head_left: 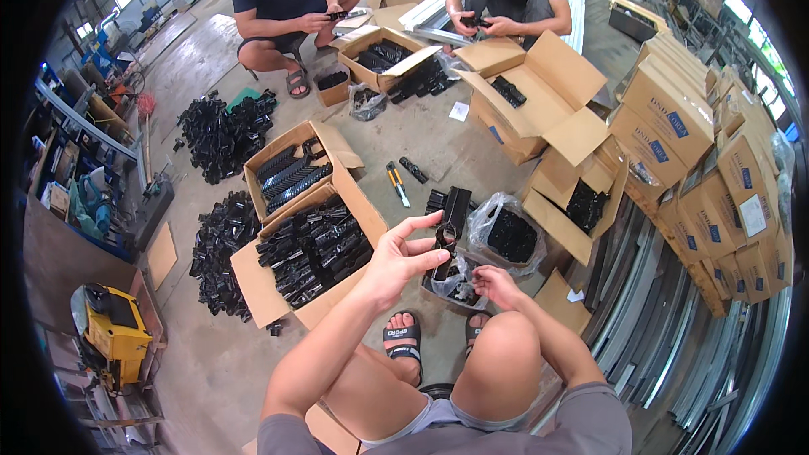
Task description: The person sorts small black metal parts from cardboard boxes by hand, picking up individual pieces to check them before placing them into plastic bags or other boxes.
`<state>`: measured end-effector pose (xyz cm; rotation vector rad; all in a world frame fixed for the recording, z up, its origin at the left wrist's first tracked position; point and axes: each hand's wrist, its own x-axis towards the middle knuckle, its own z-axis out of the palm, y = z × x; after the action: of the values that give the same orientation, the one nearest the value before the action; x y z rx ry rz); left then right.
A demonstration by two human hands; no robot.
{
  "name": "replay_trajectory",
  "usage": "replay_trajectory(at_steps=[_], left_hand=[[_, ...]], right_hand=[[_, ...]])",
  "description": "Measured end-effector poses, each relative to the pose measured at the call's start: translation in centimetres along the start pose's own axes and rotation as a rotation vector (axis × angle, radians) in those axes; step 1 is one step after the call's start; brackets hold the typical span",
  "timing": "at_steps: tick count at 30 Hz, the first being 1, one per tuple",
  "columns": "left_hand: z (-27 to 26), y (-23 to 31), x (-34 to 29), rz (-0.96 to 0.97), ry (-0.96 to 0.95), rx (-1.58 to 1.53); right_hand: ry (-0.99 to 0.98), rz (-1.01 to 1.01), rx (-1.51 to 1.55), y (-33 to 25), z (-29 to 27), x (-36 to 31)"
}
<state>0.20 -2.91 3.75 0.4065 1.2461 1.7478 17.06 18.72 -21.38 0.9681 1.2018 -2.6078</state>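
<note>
My left hand (399, 261) is closed on a black ring-shaped plastic part (447, 238), thumb and fingers pinching its side. Lower and to the right, my right hand (499, 288) has its fingers curled together at the edge of a small plastic-lined box (458, 285) of small pieces. What those fingertips hold, if anything, is too small to make out. Just beyond, a clear plastic bag (495, 221) surrounds a heap of small black pieces (511, 236). Black bracket-like parts (436, 200) lie on the floor behind the held part.
Left of me, an open carton (246, 286) holds many black parts, with loose piles (221, 257) beside it. A yellow-handled cutter (396, 181) lies ahead. Two people (282, 8) crouch opposite, handling black parts. Stacked cartons (666, 118) and long metal profiles (640, 320) line the right.
</note>
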Motion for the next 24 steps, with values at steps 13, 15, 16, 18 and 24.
replay_trajectory(at_steps=[13, 15, 16, 18, 24], left_hand=[[2.3, 0.7, -0.8, 0.022, -0.032, -0.125], [2.5, 0.7, -0.9, 0.032, -0.040, -0.154], [2.5, 0.6, -0.9, 0.042, -0.045, -0.173], [2.5, 0.6, -1.1, 0.049, -0.048, -0.185], [3.0, 0.5, -1.8, 0.101, -0.045, -0.265]], right_hand=[[-0.085, -0.499, -0.128, -18.3, 15.4, -13.9], [-0.064, -0.590, -0.170, -18.8, 17.2, -14.7], [0.014, -0.663, -0.210, -18.8, 17.9, -14.9], [0.185, -0.852, -0.324, -18.1, 20.2, -15.5], [0.345, -1.073, -0.588, -15.9, 22.0, -14.7]])
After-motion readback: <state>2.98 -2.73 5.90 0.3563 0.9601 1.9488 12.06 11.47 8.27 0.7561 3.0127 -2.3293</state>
